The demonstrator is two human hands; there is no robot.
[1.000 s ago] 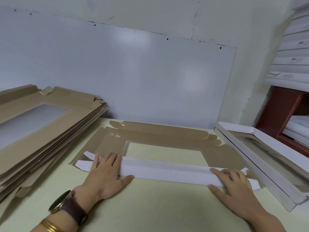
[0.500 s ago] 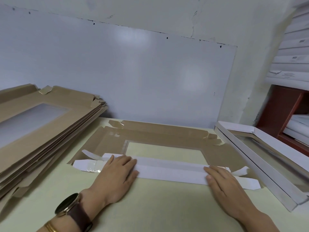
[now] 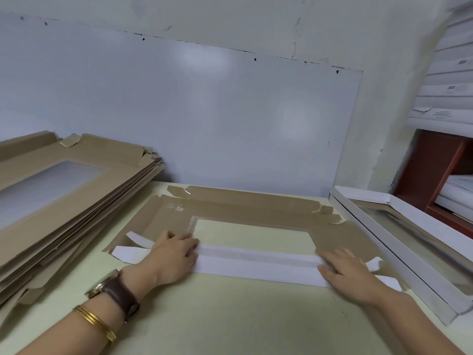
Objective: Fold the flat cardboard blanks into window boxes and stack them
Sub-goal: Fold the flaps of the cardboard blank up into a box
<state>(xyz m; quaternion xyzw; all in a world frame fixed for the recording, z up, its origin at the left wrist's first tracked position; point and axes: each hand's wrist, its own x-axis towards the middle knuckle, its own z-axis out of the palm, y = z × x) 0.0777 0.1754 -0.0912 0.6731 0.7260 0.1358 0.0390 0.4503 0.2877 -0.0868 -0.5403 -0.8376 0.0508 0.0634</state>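
A flat brown cardboard blank (image 3: 256, 206) with a clear window lies on the pale table, brown side up. Its near long flap (image 3: 258, 263) is folded over toward the window and shows its white side. My left hand (image 3: 171, 254) presses flat on the left part of that flap, fingers straight. My right hand (image 3: 348, 270) presses flat on the flap's right part. Small white corner tabs (image 3: 128, 252) stick out beyond both hands.
A tall stack of flat brown blanks (image 3: 64, 198) fills the left side. A folded white window box (image 3: 399, 234) lies at the right edge. A white board leans on the wall behind. Red shelving (image 3: 435, 172) with white stock stands at the far right.
Both hands have slid inward along the folded white flap, the left one rightward and the right one leftward. The corner tabs now lie uncovered outside the hands.
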